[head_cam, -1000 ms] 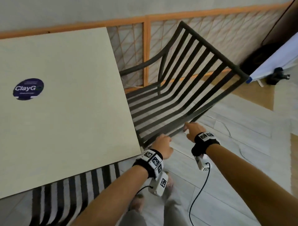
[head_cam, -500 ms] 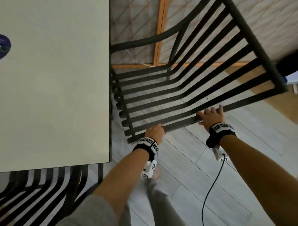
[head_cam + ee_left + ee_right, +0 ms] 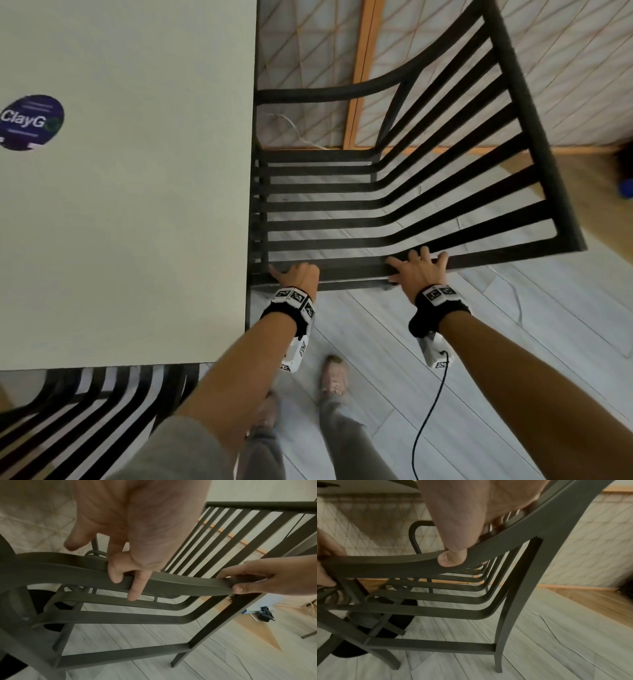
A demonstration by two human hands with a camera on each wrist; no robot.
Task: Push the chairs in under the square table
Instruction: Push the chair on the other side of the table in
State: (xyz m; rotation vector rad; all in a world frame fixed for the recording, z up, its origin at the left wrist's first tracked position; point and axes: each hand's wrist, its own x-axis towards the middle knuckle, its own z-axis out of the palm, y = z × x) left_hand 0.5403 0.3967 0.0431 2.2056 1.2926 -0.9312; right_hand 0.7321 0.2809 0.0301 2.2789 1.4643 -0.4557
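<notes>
A black slatted armchair [image 3: 541,144] stands at the right side of the cream square table [image 3: 137,205], its seat front at the table's edge and its back to the right. Both hands are on the near armrest [image 3: 356,272]. My left hand [image 3: 298,274] grips it close to the table, fingers curled over the rail [image 3: 123,574]. My right hand [image 3: 419,270] holds it nearer the backrest, fingers spread on top and thumb [image 3: 452,557] pressed beneath. A second black slatted chair [image 3: 171,383] sits at the table's near side, partly under the top.
A lattice screen with an orange wooden frame [image 3: 359,68] runs close behind the chair. The table's dark round base [image 3: 388,628] shows beneath. A black cable [image 3: 424,421] hangs from my right wrist over the pale plank floor. My feet [image 3: 334,377] stand beside the table corner.
The chair has swung from an angle to square with the table's right edge and moved closer to it. Both hands stay on the near armrest; the right fingers have spread out.
</notes>
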